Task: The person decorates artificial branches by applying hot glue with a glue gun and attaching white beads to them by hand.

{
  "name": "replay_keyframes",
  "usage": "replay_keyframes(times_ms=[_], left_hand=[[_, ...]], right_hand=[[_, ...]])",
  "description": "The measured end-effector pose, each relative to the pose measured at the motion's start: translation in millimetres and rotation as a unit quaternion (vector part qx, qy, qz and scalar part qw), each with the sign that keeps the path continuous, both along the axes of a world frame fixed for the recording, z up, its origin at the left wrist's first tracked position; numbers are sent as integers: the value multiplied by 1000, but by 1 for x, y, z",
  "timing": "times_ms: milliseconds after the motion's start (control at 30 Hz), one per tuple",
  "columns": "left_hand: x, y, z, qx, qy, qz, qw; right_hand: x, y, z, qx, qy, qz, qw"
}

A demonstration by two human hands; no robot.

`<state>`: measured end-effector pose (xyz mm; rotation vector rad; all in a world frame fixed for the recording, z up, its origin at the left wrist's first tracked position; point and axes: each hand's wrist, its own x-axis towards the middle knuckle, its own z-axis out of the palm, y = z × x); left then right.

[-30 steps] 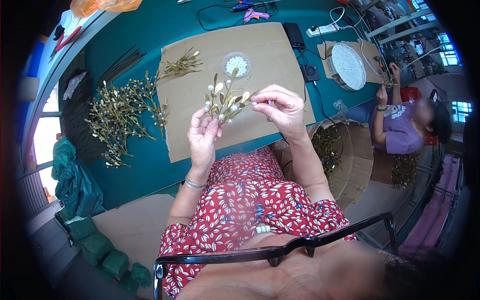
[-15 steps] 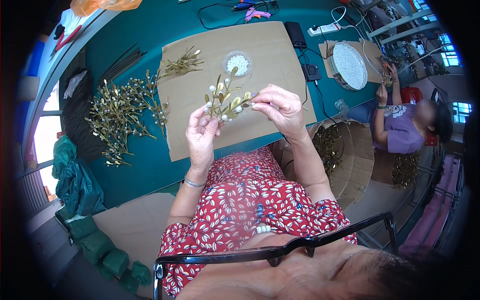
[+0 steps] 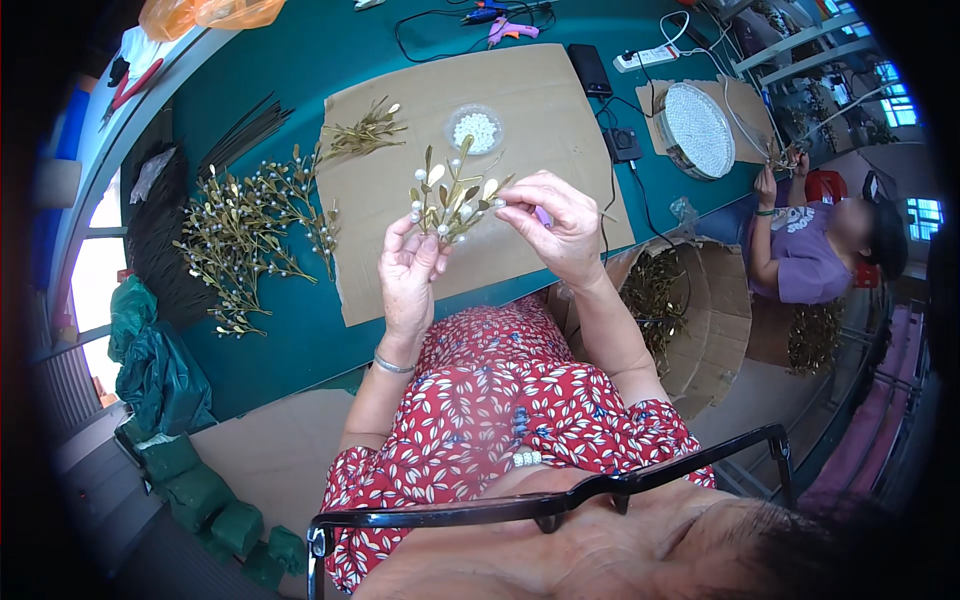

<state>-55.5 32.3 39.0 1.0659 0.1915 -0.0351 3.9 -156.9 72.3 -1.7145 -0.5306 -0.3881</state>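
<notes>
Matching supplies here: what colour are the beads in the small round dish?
White beads; the head view shows them best.

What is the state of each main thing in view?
Sprig: held, beaded
Left hand: pinching sprig
Right hand: fingertips at sprig, grip unclear
Small dish: open, holding white beads
Round tray: holding many more
Other sprigs: lying bunched
Glue gun: lying down, power unclear
Cardboard sheet: lying flat
</notes>
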Motion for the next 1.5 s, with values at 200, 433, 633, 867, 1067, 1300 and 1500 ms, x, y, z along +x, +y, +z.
replay_keyframes(times_ms=[200, 433, 633, 867, 1067, 1300, 1500], left_hand=[[0, -1, -4, -7, 6, 1, 1000], [3, -1, -4, 9, 16, 8, 1000], [12, 10, -7, 142, -67, 40, 987], [19, 34, 0, 403, -197, 124, 885], [12, 45, -3, 466, -214, 172, 841], [12, 52, -9, 539, -267, 185, 777], [11, 48, -13, 262, -148, 151, 942]], right_hand=[[-1, 0, 5, -20, 8, -9, 1000], [3, 2, 1, -18, 8, -9, 1000], [3, -3, -1, 22, 100, 11, 995], [-14, -26, -53, 142, 270, -33, 952], [-42, -37, -86, 84, 351, -60, 931], [-56, -27, -111, 83, 372, -47, 923], [-68, -28, -113, 75, 378, -64, 921]])
